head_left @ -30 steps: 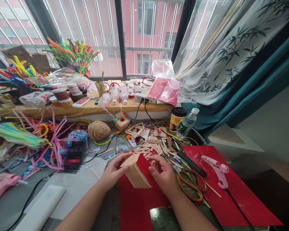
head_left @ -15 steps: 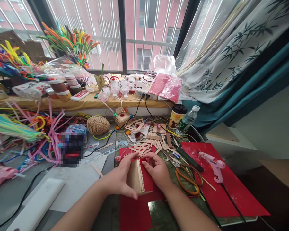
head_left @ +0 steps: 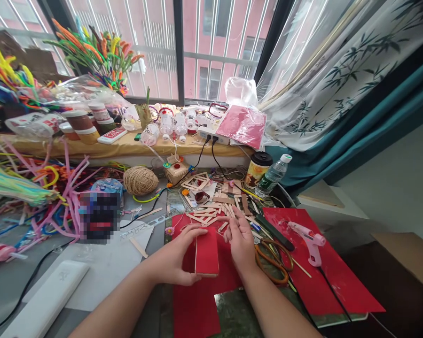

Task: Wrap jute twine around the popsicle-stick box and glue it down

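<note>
While the left hand [head_left: 178,256] grips the red-faced box [head_left: 207,253] near the middle of the table, its thumb low and its fingers over the far end, the right hand [head_left: 240,240] sits apart to the right, half unfolded with loosely bent fingers, seemingly without hold of anything, though its fingertips are hard to read against the clutter. The step in hand looks like steadying the box, perhaps to check its covering; further work on that face would call for a firm left grip and the right fingers brought back to an edge. Held above the near red sheet [head_left: 197,307], possibly touching it, the box is a small block with straight sides, its matt, paper-like covering meeting a pale, wood-coloured rim. Beyond the right hand lie flat wooden craft sticks [head_left: 224,200], blunt and dry-looking; to its right are scissors [head_left: 279,281] with rounded brown handles, and farther right a smooth pink glue gun [head_left: 312,241] rests on another red sheet [head_left: 354,291]. Far left sits a coarse, fibrous ball of twine [head_left: 140,180], and nearer, smooth white paper [head_left: 107,267].
</note>
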{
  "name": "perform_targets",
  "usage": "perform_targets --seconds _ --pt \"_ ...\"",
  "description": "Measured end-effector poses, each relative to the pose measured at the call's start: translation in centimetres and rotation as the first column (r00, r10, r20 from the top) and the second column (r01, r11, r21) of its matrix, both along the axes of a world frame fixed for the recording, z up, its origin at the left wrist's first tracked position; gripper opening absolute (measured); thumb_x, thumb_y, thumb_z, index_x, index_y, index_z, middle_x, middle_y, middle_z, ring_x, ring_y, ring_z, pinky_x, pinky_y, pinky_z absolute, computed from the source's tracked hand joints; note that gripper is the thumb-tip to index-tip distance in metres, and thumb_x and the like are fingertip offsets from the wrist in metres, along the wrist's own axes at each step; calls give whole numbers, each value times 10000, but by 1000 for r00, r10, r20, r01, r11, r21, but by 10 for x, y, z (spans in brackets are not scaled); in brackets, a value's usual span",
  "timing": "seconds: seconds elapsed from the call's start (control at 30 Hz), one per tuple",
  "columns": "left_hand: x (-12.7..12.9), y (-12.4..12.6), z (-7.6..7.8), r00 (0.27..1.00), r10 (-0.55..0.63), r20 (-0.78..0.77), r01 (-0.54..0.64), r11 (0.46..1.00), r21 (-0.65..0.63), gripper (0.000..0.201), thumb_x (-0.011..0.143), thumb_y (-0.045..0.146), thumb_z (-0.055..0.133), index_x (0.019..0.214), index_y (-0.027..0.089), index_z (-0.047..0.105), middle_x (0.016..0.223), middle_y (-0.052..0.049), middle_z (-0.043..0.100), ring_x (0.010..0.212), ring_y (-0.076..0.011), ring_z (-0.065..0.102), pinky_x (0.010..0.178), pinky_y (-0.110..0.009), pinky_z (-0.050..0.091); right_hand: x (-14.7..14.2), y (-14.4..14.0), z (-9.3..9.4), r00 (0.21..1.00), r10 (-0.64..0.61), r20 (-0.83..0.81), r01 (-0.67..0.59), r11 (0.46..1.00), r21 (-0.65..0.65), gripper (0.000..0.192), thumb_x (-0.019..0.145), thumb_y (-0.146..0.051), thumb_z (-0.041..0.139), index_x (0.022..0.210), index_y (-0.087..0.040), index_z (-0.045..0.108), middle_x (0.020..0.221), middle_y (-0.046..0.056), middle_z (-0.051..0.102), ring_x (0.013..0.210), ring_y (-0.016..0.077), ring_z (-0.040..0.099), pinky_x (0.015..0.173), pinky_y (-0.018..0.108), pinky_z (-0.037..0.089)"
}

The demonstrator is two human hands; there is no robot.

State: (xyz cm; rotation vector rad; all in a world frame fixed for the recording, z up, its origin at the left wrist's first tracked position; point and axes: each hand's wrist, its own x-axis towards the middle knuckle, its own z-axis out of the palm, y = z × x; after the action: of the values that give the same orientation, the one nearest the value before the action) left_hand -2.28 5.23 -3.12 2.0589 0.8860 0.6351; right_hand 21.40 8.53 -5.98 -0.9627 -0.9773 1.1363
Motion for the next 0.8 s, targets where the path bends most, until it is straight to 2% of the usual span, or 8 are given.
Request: perform_targets --seconds 0.1,0.2,0.3,0.37,0.43,0.57,0.67,0.8 --pt "-4 3 -4 996 20 89 -18 999 -27 1045 750 531 882 1608 285 339 1688 -158 301 1562 -411 318 1285 -540 284 4 0 5 996 7 87 -9 1000 21 317 1046 -442 586 1291 -248 640 1028 57 774 482 87 422 491 257 424" --pt "-7 5 -8 961 164 220 -176 984 34 674 987 556 616 1559 266 410 1576 -158 477 1471 -355 453 1231 -506 354 14 -11 26 967 11 254 -37 994 100 199 1049 -390 591 1120 -240 701 893 35 755 593 136 565 592 280 503" --pt "-10 3 -8 928 262 265 -315 932 180 349 1067 423 496 1360 254 582 1325 -139 642 1259 -302 595 1094 -455 455 27 -28 53 859 76 507 -197 962 189 152 1042 -304 595 1068 -252 735 886 45 742 801 203 684 747 332 557" --pt "-12 1 -5 935 225 274 -299 915 271 286 1042 432 553 1237 241 638 1153 -124 680 1102 -285 636 985 -425 496 33 -42 65 755 81 651 -306 921 240 116 1013 -251 633 1041 -259 746 922 54 745 852 225 696 784 358 556" --pt "-13 -3 -1 959 138 247 -219 915 340 371 956 531 677 1185 240 663 1056 -111 688 986 -279 644 899 -409 512 35 -55 67 713 81 696 -360 895 264 94 989 -218 664 1012 -265 742 902 48 737 806 221 681 749 359 549" --pt "-10 -10 6 995 28 95 -65 910 409 514 818 576 829 1204 260 704 1059 -109 713 934 -273 652 902 -419 514 32 -77 53 733 63 678 -349 890 294 101 956 -167 702 962 -267 716 840 26 693 696 188 623 652 327 519" --pt "-5 -12 11 999 27 43 -41 923 384 613 800 572 848 1305 276 668 1263 -145 671 1152 -323 638 1031 -462 504 31 -89 40 710 30 704 -361 874 326 143 939 -125 700 960 -267 697 847 26 681 749 196 644 690 332 529" --pt "3 -13 11 998 55 -6 -52 970 237 1116 676 589 929 1600 313 367 1675 -184 313 1523 -420 379 1215 -564 397 33 -95 26 651 31 758 -417 849 323 141 939 -128 683 965 -267 688 855 35 694 795 215 669 735 356 547"
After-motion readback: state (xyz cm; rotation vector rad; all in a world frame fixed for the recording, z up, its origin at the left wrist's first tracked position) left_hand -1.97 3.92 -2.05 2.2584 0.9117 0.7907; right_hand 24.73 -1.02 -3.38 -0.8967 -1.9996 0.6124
